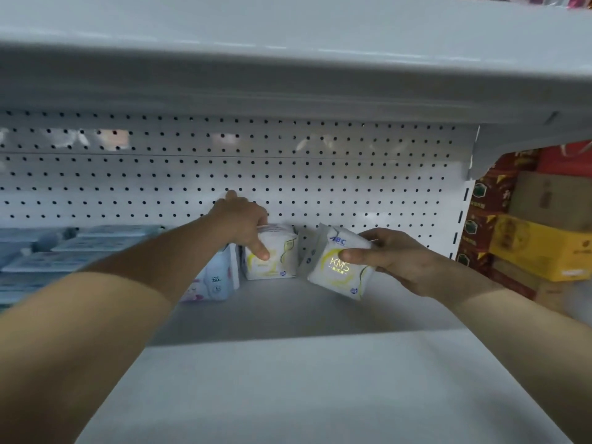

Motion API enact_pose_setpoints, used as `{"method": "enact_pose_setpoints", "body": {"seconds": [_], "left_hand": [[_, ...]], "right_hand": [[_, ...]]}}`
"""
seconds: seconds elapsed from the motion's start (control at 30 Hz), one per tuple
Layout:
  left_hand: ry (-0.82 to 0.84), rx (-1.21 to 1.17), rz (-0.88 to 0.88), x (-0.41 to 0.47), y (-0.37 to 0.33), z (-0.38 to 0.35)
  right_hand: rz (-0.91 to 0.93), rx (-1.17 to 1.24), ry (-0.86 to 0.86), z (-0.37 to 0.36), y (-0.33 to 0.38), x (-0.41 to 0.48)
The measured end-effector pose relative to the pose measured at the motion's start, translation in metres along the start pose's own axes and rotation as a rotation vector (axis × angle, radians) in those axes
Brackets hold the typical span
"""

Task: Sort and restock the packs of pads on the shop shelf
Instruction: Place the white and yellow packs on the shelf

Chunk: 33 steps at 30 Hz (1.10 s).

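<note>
Right hand grips a tilted pack printed "ABC" and "KMS", just right of the standing pack. Left hand clasps the standing pack; left of it, a "280" pack.

Yellow carton under brown carton (far right), touching.

- Hands: two, a left hand and a right hand.
- White packs with yellow print: two, a standing pack and a tilted pack.
- Pale blue pack with pink print: one.
- Flat blue-grey packs, far left: several, too blurred to count.
- Yellow carton: one.
- Brown carton: one.
- Shelf boards: two, an upper board and a lower board.
- Pegboard panel: one.
</note>
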<state>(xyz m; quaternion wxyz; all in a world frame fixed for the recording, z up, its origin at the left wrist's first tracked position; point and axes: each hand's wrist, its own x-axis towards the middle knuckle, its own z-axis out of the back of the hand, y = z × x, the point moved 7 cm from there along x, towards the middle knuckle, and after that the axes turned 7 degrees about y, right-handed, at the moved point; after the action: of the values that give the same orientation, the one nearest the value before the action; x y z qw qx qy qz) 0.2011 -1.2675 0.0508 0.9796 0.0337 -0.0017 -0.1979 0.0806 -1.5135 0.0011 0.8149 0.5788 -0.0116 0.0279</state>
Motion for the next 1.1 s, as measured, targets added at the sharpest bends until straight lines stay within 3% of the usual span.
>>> {"method": "enact_pose_setpoints", "body": {"seconds": [0.17,0.33,0.53,0.8,1.1], "left_hand": [[-0.019,-0.013,0.000,-0.006,0.003,0.000],[-0.124,-0.202,0.007,-0.023,0.022,0.017],[-0.226,-0.289,0.020,-0.053,0.050,0.035],[-0.333,-0.225,0.043,-0.082,0.064,0.044],[-0.279,-0.279,0.001,-0.107,0.061,0.030]], "right_hand": [[0.020,-0.041,0.019,-0.006,0.006,0.005],[0.029,-0.138,0.053,-0.029,0.023,0.005],[0.074,-0.385,0.092,-0.081,0.044,0.015],[0.113,-0.588,-0.058,-0.104,0.050,0.036],[0.079,-0.691,-0.129,-0.113,0.056,0.011]]}}
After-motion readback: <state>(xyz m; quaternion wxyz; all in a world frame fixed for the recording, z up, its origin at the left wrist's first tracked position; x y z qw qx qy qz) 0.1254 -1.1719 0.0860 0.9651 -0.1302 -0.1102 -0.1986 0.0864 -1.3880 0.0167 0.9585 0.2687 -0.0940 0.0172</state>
